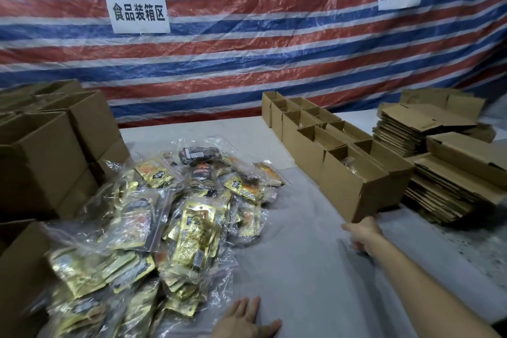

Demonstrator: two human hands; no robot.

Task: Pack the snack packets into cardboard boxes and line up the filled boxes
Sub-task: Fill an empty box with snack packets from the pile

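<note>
A heap of snack packets [175,217], gold and black in clear bags, covers the left half of the grey table [301,269]. A row of open cardboard boxes [315,134] runs from the back wall toward me on the right. The nearest box [359,186] shows packets inside. My right hand [362,233] reaches out with its fingertips touching that box's near lower corner, holding nothing. My left hand [247,321] lies flat on the table at the bottom edge, fingers spread, beside the heap.
Closed cardboard boxes [49,151] are stacked at the left, one more [19,269] at the near left. Piles of flattened cartons [444,151] lie at the right. A striped tarp with two paper signs [137,11] hangs behind the table.
</note>
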